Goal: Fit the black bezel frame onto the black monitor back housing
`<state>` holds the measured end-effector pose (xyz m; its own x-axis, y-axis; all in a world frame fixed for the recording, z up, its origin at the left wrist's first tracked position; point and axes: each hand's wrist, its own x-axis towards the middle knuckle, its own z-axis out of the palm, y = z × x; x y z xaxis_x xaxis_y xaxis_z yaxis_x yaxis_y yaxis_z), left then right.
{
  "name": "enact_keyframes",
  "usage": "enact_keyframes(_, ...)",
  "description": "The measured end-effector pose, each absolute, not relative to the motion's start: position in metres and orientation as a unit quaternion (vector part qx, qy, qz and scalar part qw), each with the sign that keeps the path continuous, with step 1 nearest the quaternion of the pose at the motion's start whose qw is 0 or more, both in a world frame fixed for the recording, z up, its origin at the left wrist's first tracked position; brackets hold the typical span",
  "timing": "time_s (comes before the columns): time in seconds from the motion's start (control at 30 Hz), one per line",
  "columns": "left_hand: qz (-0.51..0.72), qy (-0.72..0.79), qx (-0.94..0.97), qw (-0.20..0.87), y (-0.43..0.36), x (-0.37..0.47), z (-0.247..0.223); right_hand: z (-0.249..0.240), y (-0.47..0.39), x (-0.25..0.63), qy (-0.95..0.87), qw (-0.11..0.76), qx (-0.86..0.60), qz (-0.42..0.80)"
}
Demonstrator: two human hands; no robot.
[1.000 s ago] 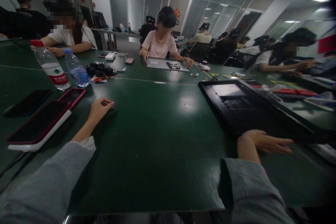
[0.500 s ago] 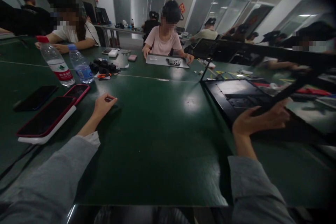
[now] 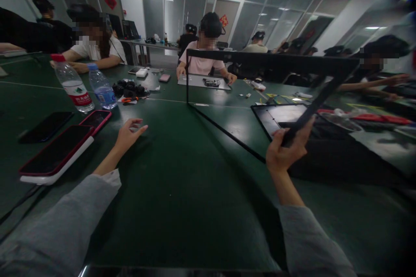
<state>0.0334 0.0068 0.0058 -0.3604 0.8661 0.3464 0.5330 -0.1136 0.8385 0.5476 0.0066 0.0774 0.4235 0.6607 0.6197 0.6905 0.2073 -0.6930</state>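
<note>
My right hand (image 3: 287, 149) grips the near side of a thin black rectangular frame (image 3: 269, 62) and holds it tilted up off the green table (image 3: 195, 173); its far left corner is down at the table surface. Behind it lies a black flat panel (image 3: 292, 117) with a grey plate on its back. My left hand (image 3: 128, 134) hovers just over the table with its fingers spread and nothing in it, next to a red-cased phone (image 3: 95, 119).
At the left lie a large dark device on a white base (image 3: 53, 156), a black phone (image 3: 45, 125) and two water bottles (image 3: 74, 84). Black parts (image 3: 130, 88) sit mid-table. Several people work at the far side and right.
My right hand took hold of the black frame and lifted it off the panel, swinging it up and to the left. My left hand opened its fingers.
</note>
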Motion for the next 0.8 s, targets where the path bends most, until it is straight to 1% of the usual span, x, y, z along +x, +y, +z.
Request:
enact_keyframes(0.07,0.531,0.64,0.533,0.157,0.007,0.035,0.006,0.076,0.012,0.549,-0.526,0.613,-0.587,-0.063)
enact_keyframes(0.17,0.546,0.639,0.517,0.159,0.009,0.036,0.007,0.067,0.026,0.559,-0.544,0.623,-0.561,-0.027)
enact_keyframes(0.33,0.558,0.619,0.517,0.195,0.011,0.039,0.003,0.042,0.047,0.576,-0.586,0.586,-0.554,0.077)
enact_keyframes(0.43,0.534,0.625,0.529,0.211,0.01,0.038,0.003,0.025,0.058,0.582,-0.604,0.552,-0.562,0.12)
enact_keyframes(0.6,0.456,0.678,0.553,0.162,0.004,0.034,0.005,-0.002,0.078,0.591,-0.616,0.519,-0.574,0.148)
enact_keyframes(0.7,0.443,0.706,0.528,0.163,0.003,0.032,0.003,-0.017,0.087,0.596,-0.612,0.481,-0.587,0.222)
enact_keyframes(0.8,0.427,0.729,0.515,0.145,0.002,0.03,-0.001,-0.029,0.092,0.6,-0.632,0.448,-0.563,0.287)
